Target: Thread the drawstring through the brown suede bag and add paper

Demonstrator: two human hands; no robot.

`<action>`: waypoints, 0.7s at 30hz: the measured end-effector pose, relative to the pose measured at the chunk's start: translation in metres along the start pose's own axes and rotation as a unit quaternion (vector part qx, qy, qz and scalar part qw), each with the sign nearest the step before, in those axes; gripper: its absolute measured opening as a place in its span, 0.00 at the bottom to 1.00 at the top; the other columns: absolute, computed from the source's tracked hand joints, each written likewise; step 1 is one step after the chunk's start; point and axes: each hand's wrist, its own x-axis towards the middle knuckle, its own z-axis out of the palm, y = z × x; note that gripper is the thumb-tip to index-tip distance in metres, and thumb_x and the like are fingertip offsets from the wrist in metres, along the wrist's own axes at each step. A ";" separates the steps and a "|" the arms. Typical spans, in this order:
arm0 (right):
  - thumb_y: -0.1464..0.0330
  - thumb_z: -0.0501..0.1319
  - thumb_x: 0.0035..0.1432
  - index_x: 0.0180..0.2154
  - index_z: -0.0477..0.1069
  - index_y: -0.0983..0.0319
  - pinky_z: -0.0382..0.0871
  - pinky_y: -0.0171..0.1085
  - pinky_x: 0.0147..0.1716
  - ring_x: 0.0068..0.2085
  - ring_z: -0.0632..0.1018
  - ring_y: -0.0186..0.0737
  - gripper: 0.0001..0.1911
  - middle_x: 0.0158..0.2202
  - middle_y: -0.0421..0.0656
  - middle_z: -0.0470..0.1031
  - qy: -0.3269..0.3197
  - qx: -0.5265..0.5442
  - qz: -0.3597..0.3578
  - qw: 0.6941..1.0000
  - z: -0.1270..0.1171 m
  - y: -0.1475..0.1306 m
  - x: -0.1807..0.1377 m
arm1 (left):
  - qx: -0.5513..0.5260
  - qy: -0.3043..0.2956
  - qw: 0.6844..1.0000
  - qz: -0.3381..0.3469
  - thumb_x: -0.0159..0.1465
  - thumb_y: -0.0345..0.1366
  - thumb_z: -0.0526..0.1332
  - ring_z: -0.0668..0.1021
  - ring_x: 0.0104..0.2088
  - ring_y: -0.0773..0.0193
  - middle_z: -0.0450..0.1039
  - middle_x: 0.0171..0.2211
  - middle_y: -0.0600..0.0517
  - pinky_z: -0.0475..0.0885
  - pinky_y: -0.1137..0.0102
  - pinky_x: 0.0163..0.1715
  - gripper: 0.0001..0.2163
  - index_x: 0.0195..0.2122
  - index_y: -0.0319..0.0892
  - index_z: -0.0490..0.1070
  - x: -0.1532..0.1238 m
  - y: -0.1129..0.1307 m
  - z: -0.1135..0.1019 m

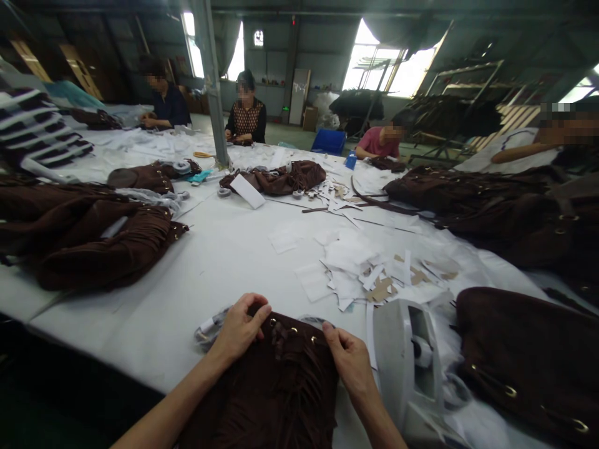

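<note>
Head view: our left hand (241, 327) and right hand (350, 362) pinch a dark brown fringed suede bag (281, 386), with heaps of brown bags (93, 249) seemingly awaiting us.

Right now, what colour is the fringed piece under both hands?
The fringed piece is dark brown, seen best in the head view.

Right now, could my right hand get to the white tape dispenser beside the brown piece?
Probably yes. The right hand holds the brown fringed piece, and the tape dispenser stands just beside it on the table, with nothing between.
</note>
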 end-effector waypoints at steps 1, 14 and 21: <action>0.49 0.56 0.53 0.17 0.54 0.60 0.50 0.32 0.19 0.22 0.56 0.31 0.26 0.17 0.34 0.50 -0.002 0.002 -0.001 1.000 0.000 0.002 0.000 | 0.013 0.042 0.999 -0.015 0.60 0.52 0.55 0.72 0.17 0.66 0.67 0.18 0.58 0.66 0.73 0.20 0.16 0.34 0.43 0.65 -0.004 0.004 -0.001; 0.50 0.50 0.59 0.17 0.54 0.59 0.52 0.33 0.21 0.21 0.59 0.33 0.26 0.18 0.35 0.53 0.049 -0.142 -0.112 0.982 -0.001 0.004 -0.015 | -0.299 -0.223 0.907 -0.195 0.55 0.41 0.63 0.72 0.21 0.71 0.72 0.25 0.51 0.65 0.76 0.22 0.12 0.31 0.37 0.68 -0.029 0.013 0.018; 0.56 0.47 0.64 0.21 0.62 0.59 0.57 0.35 0.26 0.24 0.68 0.36 0.23 0.22 0.38 0.65 0.092 -0.254 -0.184 0.945 0.020 0.012 -0.023 | -0.374 -0.227 0.869 -0.231 0.59 0.43 0.59 0.57 0.14 0.78 0.64 0.18 0.57 0.49 0.78 0.15 0.14 0.35 0.34 0.71 -0.035 -0.001 0.021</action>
